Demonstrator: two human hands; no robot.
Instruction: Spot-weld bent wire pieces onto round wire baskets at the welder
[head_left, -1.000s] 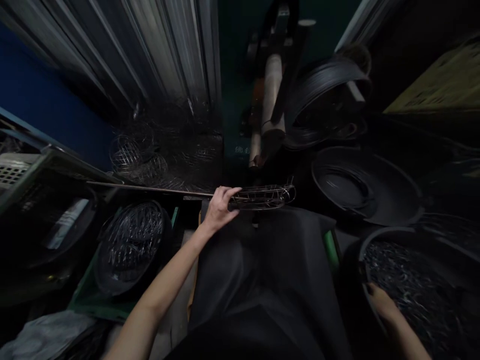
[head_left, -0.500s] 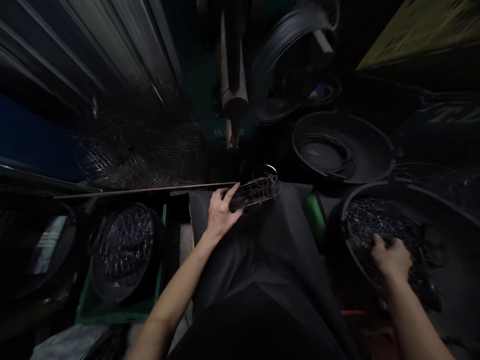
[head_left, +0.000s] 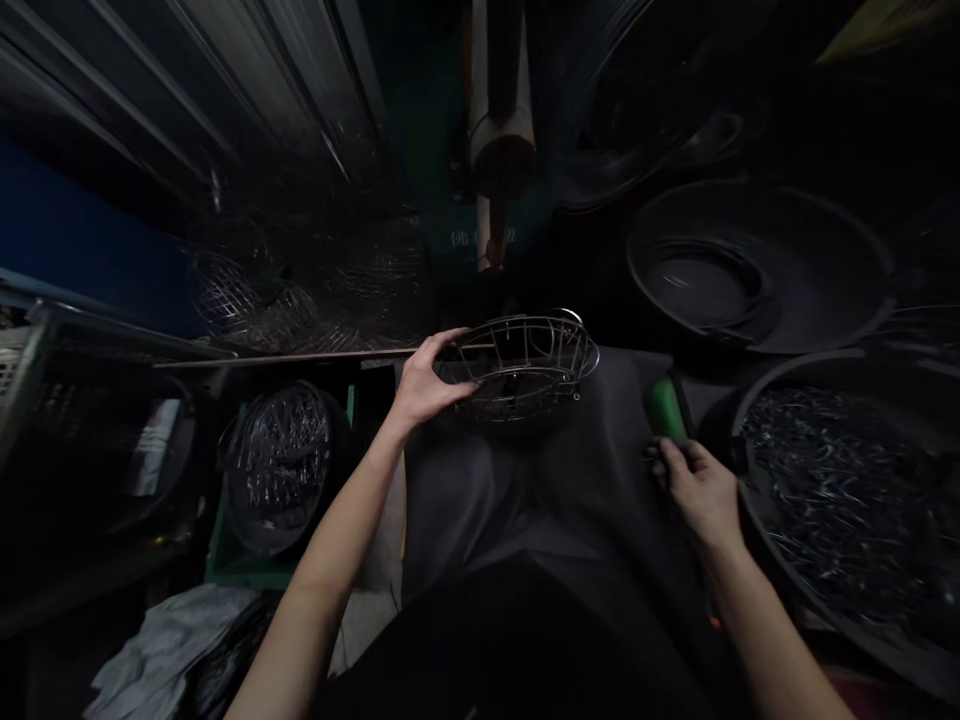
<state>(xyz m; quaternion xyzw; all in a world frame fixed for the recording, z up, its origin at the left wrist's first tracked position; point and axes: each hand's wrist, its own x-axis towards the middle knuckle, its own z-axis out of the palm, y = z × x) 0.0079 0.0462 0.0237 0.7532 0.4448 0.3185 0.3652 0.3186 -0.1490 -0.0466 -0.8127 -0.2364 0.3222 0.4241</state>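
My left hand (head_left: 431, 380) grips the left side of a round wire basket (head_left: 525, 375), thumb along its near side and fingers over the far rim. The basket is tilted, held above dark cloth (head_left: 517, 480) over my lap, in front of a machine's rod (head_left: 501, 150). To the right, my right hand (head_left: 697, 480) is closed, with small dark metal pieces at its fingertips; their kind is too dim to make out. It is between a green cylinder (head_left: 666, 405) and a large black tub (head_left: 757, 400) full of small bent wire pieces (head_left: 847, 490).
A black bowl of wire pieces (head_left: 281, 460) sits in a green crate (head_left: 255, 572) at left. Farther left stands a dark bin (head_left: 176, 400). Wire baskets (head_left: 240, 300) lie behind the bench edge (head_left: 330, 356). Another black basin (head_left: 810, 230) holds coiled wire at the back right.
My right hand has come out of the tub and moved left toward my lap with small pieces. The wire basket has turned in my left hand, showing more of its round shape. The view has shifted.
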